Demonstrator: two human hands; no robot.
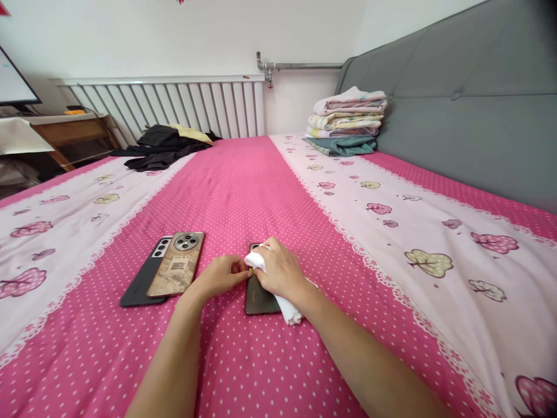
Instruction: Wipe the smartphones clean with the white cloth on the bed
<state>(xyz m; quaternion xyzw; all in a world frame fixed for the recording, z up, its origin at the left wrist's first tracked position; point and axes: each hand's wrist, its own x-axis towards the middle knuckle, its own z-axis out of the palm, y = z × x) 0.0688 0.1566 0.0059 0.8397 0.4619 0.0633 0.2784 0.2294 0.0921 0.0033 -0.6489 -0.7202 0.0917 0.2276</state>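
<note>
A dark phone (pixel 256 300) lies back side up on the pink bedspread in front of me. My right hand (pixel 281 270) is closed around a folded white cloth (pixel 288 310) and presses it on the upper part of the phone, hiding much of it. Beside the phone's left edge, my left hand (pixel 223 274) has its fingers curled and its thumb on that edge. A tiny yellow-green spot shows between the two hands; what it is I cannot make out. To the left, a gold-brown phone (pixel 176 267) with a round camera ring partly overlaps a black phone (pixel 137 285).
The bedspread (pixel 235 191) has pink dotted and pale tree-print bands. Dark clothes (pixel 163 148) lie at the far left, folded bedding (pixel 348 119) at the far right. A grey headboard (pixel 470 110) stands right, a white radiator (pixel 174 107) behind, a desk (pixel 69 130) left.
</note>
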